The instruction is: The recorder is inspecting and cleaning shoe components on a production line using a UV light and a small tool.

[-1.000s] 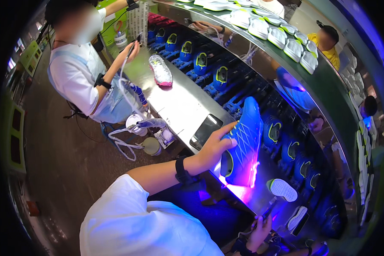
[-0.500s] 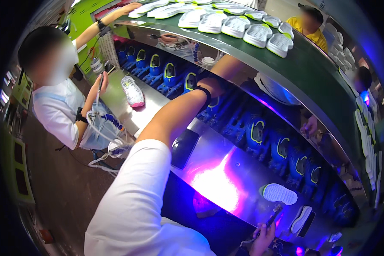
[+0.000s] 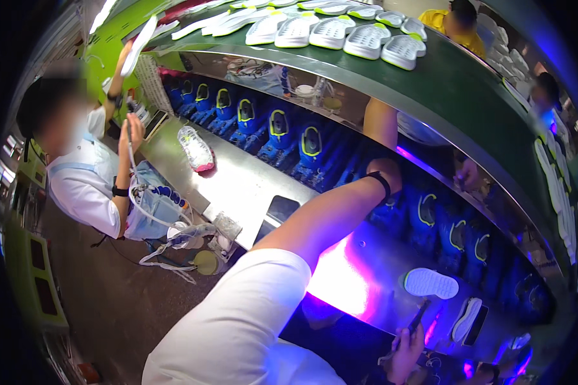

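My left arm stretches across the metal bench, a black band on its wrist. My left hand is in among the blue shoes in the row under the green conveyor belt; its fingers are hidden. Lower right, my right hand is closed around a slim dark brush-like tool, tip pointing up toward the bench. Beyond that tip a white shoe sole lies flat, tread up. Another white sole sits to its right by a dark flat object.
White soles line the green belt above the metal edge. At left a co-worker holds a sole and a hosed tool. A white-and-pink shoe and a dark phone-like slab lie on the bench under bright purple light.
My left arm has swung right along the row of blue shoes. The view has shifted slightly. The co-worker's far hand has lifted a sole off the belt. My right hand still holds its tool.
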Available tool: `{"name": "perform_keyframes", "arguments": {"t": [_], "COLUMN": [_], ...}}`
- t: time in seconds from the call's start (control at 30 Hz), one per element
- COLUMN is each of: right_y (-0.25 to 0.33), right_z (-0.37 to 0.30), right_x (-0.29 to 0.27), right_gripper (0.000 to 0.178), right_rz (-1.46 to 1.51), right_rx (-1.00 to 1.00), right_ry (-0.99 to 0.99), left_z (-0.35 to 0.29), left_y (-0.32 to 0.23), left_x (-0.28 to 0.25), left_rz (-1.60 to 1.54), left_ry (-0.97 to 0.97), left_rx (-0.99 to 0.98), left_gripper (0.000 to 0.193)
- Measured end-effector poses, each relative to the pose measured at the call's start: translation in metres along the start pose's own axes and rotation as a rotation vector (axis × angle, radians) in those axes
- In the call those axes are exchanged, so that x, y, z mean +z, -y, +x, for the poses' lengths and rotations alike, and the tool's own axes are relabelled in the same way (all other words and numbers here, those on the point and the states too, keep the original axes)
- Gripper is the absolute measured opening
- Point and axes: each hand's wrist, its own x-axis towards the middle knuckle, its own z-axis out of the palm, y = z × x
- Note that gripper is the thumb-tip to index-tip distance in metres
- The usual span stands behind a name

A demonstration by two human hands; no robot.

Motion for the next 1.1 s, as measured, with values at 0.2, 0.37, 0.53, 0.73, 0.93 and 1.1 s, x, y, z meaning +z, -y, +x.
{"name": "perform_keyframes", "arguments": {"t": [0.2,0.37,0.53,0.73,0.93,1.1], "right_y": [0.011,-0.004,0.016,0.006,0.016,0.004], "right_z": [0.001,0.013,0.019,0.004,-0.022,-0.029], "right_x": [0.009,0.004,0.002,-0.014,-0.026,-0.030], "right_gripper": [0.040,0.041,0.041,0.046,0.046,0.043], "right_rz": [0.123,0.156,0.194,0.192,0.201,0.228], "right_rx": [-0.110,-0.006,-0.051,-0.088,-0.158,-0.155], "right_ry": [-0.075,-0.045,-0.054,-0.171,-0.150,-0.145], "left_z": [-0.006,0.011,0.056,0.012,0.018,-0.094], "left_y": [0.045,0.110,0.133,-0.105,-0.078,-0.009], "left_x": [-0.027,-0.033,0.028,0.018,0.039,0.034], "left_rz": [-0.072,-0.169,0.506,-0.004,0.081,-1.199], "left_ry": [-0.177,-0.248,-0.772,-0.253,0.021,0.190], "left_rx": [0.108,0.123,0.141,0.308,0.313,-0.061], "left_gripper": [0.054,0.071,0.058,0.044,0.049,0.036]}}
